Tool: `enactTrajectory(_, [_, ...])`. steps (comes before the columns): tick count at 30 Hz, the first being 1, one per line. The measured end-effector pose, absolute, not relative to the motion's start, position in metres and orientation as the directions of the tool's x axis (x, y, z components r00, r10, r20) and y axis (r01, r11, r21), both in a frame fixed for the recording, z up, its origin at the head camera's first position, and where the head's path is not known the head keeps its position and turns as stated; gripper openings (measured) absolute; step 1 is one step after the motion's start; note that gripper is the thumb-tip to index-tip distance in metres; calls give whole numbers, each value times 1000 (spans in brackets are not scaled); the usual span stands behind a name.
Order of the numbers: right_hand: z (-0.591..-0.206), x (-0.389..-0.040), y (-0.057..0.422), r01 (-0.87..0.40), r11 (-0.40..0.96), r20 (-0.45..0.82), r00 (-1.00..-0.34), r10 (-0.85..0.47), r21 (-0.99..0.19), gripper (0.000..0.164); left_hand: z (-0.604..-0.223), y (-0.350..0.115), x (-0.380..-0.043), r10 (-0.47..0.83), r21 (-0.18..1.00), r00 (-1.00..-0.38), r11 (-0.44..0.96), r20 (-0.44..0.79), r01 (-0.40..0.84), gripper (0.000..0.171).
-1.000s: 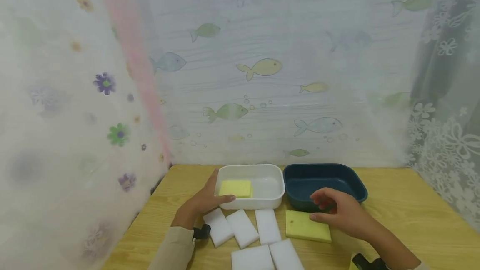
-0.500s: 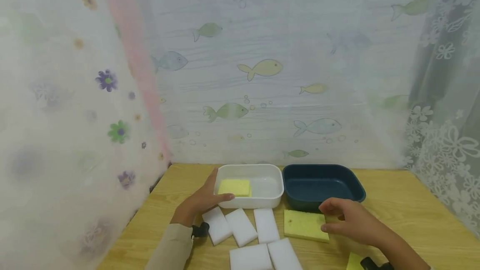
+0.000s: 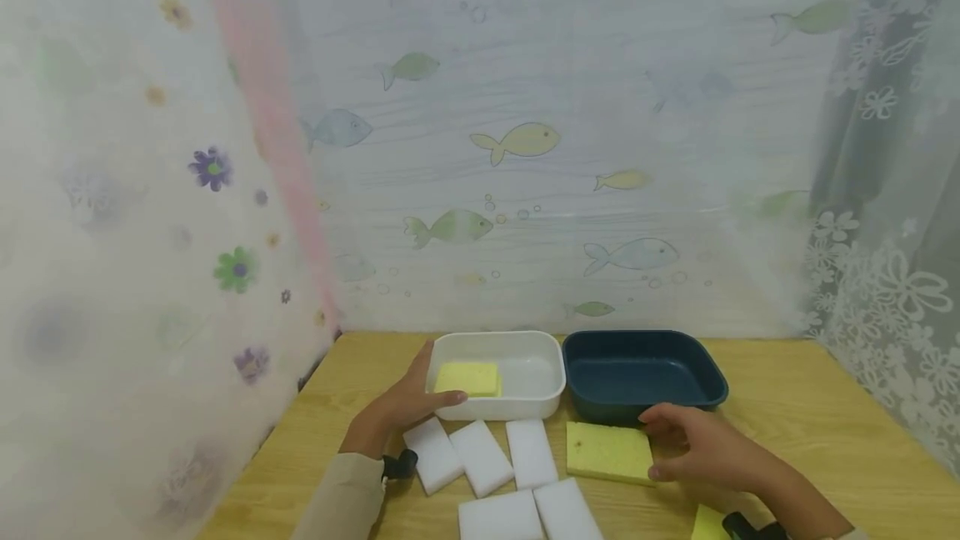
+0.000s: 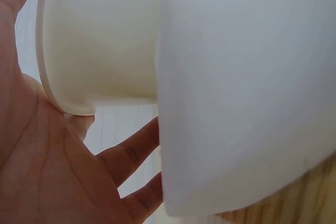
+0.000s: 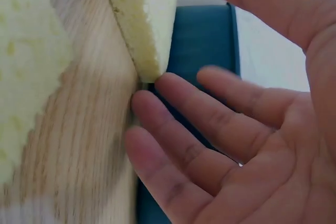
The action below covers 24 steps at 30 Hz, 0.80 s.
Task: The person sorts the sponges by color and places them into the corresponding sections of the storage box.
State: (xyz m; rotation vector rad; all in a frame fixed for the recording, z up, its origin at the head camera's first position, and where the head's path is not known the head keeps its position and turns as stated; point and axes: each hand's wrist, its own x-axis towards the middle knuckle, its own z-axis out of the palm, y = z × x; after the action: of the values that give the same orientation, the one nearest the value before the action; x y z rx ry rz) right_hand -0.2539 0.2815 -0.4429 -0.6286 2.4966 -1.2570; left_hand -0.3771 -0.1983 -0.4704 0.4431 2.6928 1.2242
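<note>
Fingers (image 5: 210, 116) of the left hand (image 3: 408, 397) and right hand (image 3: 708, 447) are standing wide. On a yellow wood-grain bench (image 3: 787, 394), the left is touching a white rounded-rectangular plastic tub (image 3: 517, 408); before a dark-blue one (image 3: 615, 408), a flat yellow rectangular sponge (image 3: 607, 450) is lying at the right's fingertips.

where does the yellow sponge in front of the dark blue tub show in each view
Head: the yellow sponge lies low, right of centre, in front of the dark blue tub.
Left wrist: not in it.
Right wrist: yellow sponge at top, left of centre; another yellow sponge at left edge.
Shared landmark: the wooden table, low in head, bottom right in left wrist, left of centre in right wrist.
</note>
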Motion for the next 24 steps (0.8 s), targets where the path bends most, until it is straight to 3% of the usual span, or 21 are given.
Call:
enactTrajectory(6, [-446, -254, 280, -209, 576, -115, -872, -475, -790, 85, -471, -198, -377, 337, 765, -942, 611, -16, 205, 129])
enactTrajectory(13, [-447, -256, 275, -277, 661, -82, -886, -457, -697, 83, -468, -198, -376, 331, 748, -944, 626, -2, 218, 127])
enactTrajectory(24, [-448, -253, 267, -274, 758, -71, -919, -387, -593, 84, -470, -199, -378, 326, 767, -945, 610, -12, 201, 129])
